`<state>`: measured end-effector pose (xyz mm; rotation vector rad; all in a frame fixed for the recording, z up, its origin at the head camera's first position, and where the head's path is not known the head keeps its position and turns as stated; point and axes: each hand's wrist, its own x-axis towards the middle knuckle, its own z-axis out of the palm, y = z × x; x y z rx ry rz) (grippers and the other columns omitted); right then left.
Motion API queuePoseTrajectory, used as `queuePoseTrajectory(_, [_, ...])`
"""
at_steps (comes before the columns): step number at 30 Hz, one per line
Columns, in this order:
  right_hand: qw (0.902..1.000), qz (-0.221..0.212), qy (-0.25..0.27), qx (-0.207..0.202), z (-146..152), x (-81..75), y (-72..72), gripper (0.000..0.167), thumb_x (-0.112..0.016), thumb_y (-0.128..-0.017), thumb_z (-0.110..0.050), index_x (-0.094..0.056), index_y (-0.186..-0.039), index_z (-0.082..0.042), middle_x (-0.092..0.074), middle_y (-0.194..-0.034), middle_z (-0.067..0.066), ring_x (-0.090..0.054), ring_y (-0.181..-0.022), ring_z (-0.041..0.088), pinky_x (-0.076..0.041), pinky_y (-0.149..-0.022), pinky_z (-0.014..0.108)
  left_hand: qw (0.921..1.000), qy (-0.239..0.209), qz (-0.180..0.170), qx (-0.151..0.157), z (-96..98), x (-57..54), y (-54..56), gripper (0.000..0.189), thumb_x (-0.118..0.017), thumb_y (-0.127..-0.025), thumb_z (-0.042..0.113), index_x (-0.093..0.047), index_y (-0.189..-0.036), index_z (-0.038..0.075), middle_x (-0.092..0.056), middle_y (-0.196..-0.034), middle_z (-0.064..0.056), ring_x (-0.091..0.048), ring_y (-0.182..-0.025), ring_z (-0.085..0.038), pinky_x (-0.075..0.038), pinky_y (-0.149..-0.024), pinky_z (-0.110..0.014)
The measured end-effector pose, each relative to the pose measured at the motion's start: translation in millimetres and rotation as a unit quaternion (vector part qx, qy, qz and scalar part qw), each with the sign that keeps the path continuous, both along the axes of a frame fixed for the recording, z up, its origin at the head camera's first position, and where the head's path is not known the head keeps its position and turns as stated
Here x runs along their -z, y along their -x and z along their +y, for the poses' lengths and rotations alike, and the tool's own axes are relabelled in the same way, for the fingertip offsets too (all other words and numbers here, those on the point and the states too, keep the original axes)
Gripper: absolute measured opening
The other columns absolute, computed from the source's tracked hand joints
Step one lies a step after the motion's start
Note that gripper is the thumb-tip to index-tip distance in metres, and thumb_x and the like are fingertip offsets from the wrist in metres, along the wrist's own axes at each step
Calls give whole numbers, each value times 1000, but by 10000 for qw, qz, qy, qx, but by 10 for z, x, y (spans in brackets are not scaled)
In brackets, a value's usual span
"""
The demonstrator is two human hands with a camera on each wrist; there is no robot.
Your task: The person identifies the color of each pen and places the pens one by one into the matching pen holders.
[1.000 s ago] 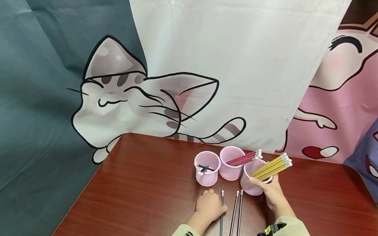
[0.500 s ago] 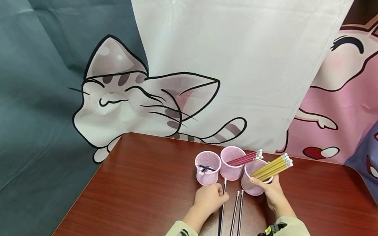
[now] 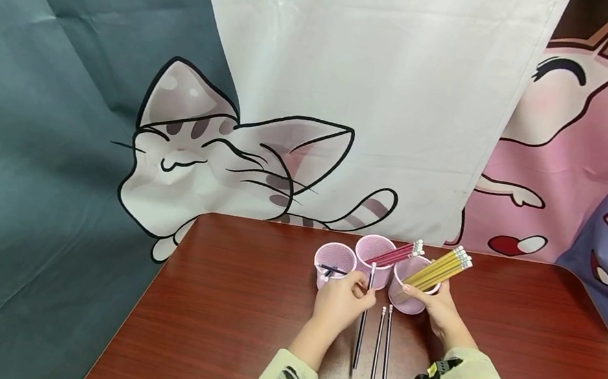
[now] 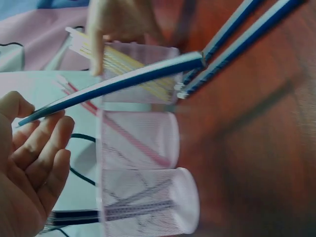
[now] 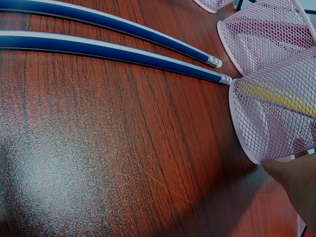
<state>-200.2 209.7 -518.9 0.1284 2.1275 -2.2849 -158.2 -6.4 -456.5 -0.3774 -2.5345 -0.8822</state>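
Between thumb and fingers my left hand (image 3: 335, 302) pinches a blue pencil (image 3: 360, 339) near its eraser end. The pencil is raised over the table in front of the mesh cups, its sharpened or plain lower end pointing toward me; in the left wrist view this blue pencil (image 4: 123, 81) slants across the cups. My right hand (image 3: 442, 318) grips the rightmost pink mesh pencil cup (image 3: 407, 304), thumb at its near rim and fingers around the far side. Yellow pencils (image 3: 436, 269) lean out of that cup. Two more blue pencils (image 3: 375, 364) lie side by side on the table.
The middle pink cup (image 3: 371, 247) holds red pencils (image 3: 396, 254). Several blue pencils (image 3: 330, 271) sit in the left pink cup (image 3: 337, 252). All three cups stand close together near the back edge of the brown table (image 3: 227, 309), before a printed cloth (image 3: 416, 69).
My left hand has lifted the blue pencil off the table and carried it forward, up toward the cups. My right hand and its cup stay where they were.
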Motion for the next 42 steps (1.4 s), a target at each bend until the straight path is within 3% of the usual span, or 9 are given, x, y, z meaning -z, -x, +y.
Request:
queuePoseTrajectory(7, [9999, -90, -52, 39, -3, 9, -8, 91, -67, -81, -2, -2, -145, -9, -19, -143, 17, -27, -124, 20, -22, -104, 24, 9899, -1185, 679, 384, -50, -306, 14, 14, -66, -73, 17, -60, -86, 16, -64, -64, 12, -56, -54, 4, -43, -51, -13])
queuePoseTrajectory(14, [9999, -107, -53, 47, -5, 3, -8, 90, -67, -81, -1, -4, -144, -10, -21, -141, 16, -29, -121, 18, -25, -99, 19, 9537, -2769, 838, 821, -222, -489, 71, 12, -66, -77, 3, -62, -88, 5, -66, -77, -3, -63, -65, -9, -51, -55, -23])
queuePoseTrajectory(17, [9999, -78, -70, 62, 0, 7, -3, 89, -67, -81, -1, -4, -144, -9, -21, -141, 17, -29, -122, 19, -25, -101, 22, 9363, -3191, 1109, 957, -302, -494, 112, 14, -66, -77, -3, -62, -91, 1, -67, -84, -9, -65, -67, -17, -52, -55, -28])
queuePoseTrajectory(19, [9999, -69, -74, 73, 7, 15, 4, 90, -67, -81, -2, -4, -144, -9, -20, -142, 17, -28, -122, 19, -24, -103, 23, 9318, -3255, 1291, 954, -341, -481, 143, 15, -67, -78, -4, -62, -92, 0, -67, -88, -11, -65, -69, -22, -53, -59, -32])
queuePoseTrajectory(22, [9999, -19, -65, 88, 9, 19, 3, 90, -68, -80, -2, -5, -144, -8, -20, -142, 18, -29, -121, 18, -25, -101, 22, 9370, -3155, 1289, 772, -383, -441, 177, 15, -68, -78, -3, -62, -91, 0, -67, -89, -12, -66, -73, -24, -54, -66, -34])
queuePoseTrajectory(26, [10000, -1, -42, 44, 9, 26, 4, 88, -68, -80, -2, -6, -142, -7, -22, -140, 19, -31, -119, 18, -27, -97, 18, 9498, -2990, 808, 454, -419, -349, 191, 15, -68, -78, -1, -62, -91, 2, -68, -87, -11, -67, -77, -19, -54, -69, -30])
queuePoseTrajectory(30, [10000, -60, -13, 28, 9, 38, 8, 88, -68, -80, -1, -6, -142, -7, -22, -139, 18, -31, -120, 19, -27, -97, 18, 9511, -3027, 475, 405, -440, -252, 205, 15, -68, -79, 1, -61, -92, 2, -68, -87, -13, -67, -77, -19, -54, -68, -36])
queuePoseTrajectory(37, [10000, -7, -45, 64, 0, 40, -1, 88, -70, -79, -4, -7, -141, -8, -26, -136, 17, -34, -117, 16, -28, -96, 19, 9758, -1991, 898, -129, -468, -172, 232, 16, -72, -75, 9, -62, -87, 9, -67, -80, -2, -62, -78, -20, -47, -77, -35])
queuePoseTrajectory(42, [9996, 279, -14, 84, 19, 116, -1, 88, -76, -74, -14, -16, -138, -11, -35, -128, 11, -41, -107, 6, -32, -90, 15, 9828, -1399, 1190, -192, -488, -120, 250, 17, -72, -76, 12, -62, -89, 8, -68, -80, -1, -62, -76, -18, -39, -89, -44])
